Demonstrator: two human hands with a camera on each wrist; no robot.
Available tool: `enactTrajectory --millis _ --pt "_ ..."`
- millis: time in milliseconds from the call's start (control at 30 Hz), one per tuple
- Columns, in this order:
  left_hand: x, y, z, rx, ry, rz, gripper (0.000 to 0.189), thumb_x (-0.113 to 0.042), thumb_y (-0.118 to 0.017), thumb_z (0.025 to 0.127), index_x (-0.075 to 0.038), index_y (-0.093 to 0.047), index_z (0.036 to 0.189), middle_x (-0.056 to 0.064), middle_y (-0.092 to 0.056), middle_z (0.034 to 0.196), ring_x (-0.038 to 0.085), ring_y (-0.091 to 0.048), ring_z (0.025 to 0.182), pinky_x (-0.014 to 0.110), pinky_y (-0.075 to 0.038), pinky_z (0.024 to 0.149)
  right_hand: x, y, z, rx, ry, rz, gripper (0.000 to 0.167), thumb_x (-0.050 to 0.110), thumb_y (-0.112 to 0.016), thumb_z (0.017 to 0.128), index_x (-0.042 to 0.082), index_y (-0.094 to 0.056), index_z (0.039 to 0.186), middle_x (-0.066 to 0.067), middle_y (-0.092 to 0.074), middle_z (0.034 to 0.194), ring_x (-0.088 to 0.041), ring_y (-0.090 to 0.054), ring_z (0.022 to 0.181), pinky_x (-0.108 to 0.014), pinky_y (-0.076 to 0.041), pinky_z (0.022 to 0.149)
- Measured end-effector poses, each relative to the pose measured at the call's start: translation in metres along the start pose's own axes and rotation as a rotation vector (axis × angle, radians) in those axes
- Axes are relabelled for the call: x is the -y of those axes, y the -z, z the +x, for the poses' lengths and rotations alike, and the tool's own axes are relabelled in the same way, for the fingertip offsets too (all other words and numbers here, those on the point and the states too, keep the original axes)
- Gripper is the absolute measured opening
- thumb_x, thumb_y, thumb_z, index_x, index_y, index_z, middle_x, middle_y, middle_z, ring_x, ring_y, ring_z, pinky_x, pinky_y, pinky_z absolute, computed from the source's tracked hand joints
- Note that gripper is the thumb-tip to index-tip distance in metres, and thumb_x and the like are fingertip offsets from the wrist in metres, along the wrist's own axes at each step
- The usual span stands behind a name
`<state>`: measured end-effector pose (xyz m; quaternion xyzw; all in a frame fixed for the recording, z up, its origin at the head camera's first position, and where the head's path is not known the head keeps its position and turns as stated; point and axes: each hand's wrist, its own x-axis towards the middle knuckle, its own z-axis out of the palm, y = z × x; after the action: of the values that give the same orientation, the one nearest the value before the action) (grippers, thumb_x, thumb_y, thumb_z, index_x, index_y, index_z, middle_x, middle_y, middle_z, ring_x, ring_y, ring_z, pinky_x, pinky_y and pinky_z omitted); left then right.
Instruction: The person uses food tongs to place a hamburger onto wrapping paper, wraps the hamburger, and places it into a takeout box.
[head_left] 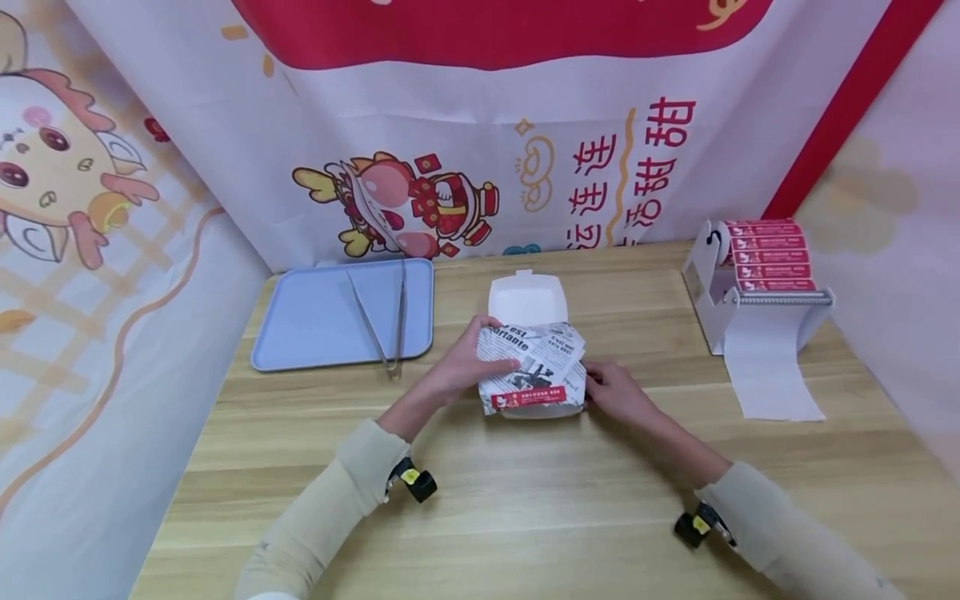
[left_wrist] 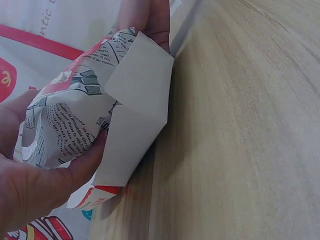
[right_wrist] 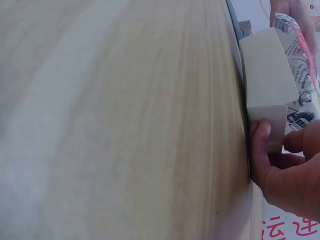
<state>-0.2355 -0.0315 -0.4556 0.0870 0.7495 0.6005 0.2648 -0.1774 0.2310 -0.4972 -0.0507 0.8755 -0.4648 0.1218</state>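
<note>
A bundle wrapped in newsprint-pattern paper (head_left: 528,367) with a red label (head_left: 528,397) sits in the lower half of an opened white clamshell box (head_left: 527,300), tilted above its rim. From the left, my left hand (head_left: 467,364) grips the bundle, thumb on one side and fingers on the other, as the left wrist view shows. My right hand (head_left: 621,393) holds the box at its right side. In the right wrist view its thumb (right_wrist: 261,132) presses the outer wall, with fingers curled behind the corner. The contents of the paper are hidden.
Left of the box lies a blue tray (head_left: 300,325) with metal tongs (head_left: 395,333) across its right part. A label dispenser (head_left: 708,283) with a red label roll (head_left: 772,254) stands at the back right, its white backing strip (head_left: 772,375) hanging onto the wooden table (head_left: 540,517).
</note>
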Motion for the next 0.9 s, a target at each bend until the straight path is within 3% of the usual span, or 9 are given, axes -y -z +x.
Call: enactTrajectory --millis 233,433,633,800,900 --pt "0.005 -0.004 -0.001 0.000 -0.071 0.126 0.066 -0.017 -0.078 0.085 -0.017 -0.036 0.137 0.017 -0.057 0.126 0.024 -0.067 0.098 0.036 -0.057 0.090 -0.006 0.000 -0.001 0.042 -0.067 0.098 0.042 0.011 -0.043 0.105 -0.009 -0.048 0.141 -0.021 -0.068 0.113 -0.009 -0.061 0.080 -0.019 -0.052 0.066" --pt "0.005 -0.003 0.000 -0.021 -0.158 0.429 0.065 -0.028 -0.075 0.088 -0.011 -0.042 0.142 0.015 -0.054 0.137 0.029 -0.055 0.124 0.046 -0.043 0.111 -0.010 -0.001 0.001 0.041 -0.016 0.146 0.040 0.005 -0.043 0.102 -0.012 -0.051 0.138 -0.022 -0.069 0.107 -0.008 -0.062 0.078 -0.019 -0.053 0.067" --pt "-0.001 -0.011 -0.005 -0.089 -0.160 0.707 0.071 -0.039 -0.070 0.090 -0.010 -0.042 0.147 0.020 -0.044 0.144 0.032 -0.047 0.128 0.049 -0.044 0.110 -0.008 -0.001 0.001 0.021 0.021 0.104 0.038 0.002 -0.045 0.099 -0.013 -0.055 0.132 -0.020 -0.069 0.101 -0.009 -0.060 0.076 -0.020 -0.051 0.066" --pt "-0.004 -0.013 -0.010 -0.142 -0.189 0.861 0.070 -0.043 -0.069 0.089 -0.009 -0.047 0.146 0.020 -0.032 0.153 0.033 -0.031 0.139 0.051 -0.039 0.113 -0.005 0.003 0.002 0.039 -0.014 0.121 0.045 0.009 -0.045 0.103 -0.011 -0.044 0.143 -0.025 -0.066 0.118 -0.014 -0.064 0.089 -0.021 -0.053 0.074" --pt "-0.003 -0.013 -0.009 -0.123 -0.252 0.928 0.070 -0.044 -0.068 0.091 -0.011 -0.044 0.148 0.016 -0.026 0.160 0.032 -0.024 0.146 0.055 -0.034 0.116 0.000 0.013 0.000 -0.046 0.005 0.049 0.047 0.013 -0.046 0.104 -0.006 -0.041 0.147 -0.025 -0.063 0.125 -0.025 -0.065 0.101 -0.030 -0.057 0.083"
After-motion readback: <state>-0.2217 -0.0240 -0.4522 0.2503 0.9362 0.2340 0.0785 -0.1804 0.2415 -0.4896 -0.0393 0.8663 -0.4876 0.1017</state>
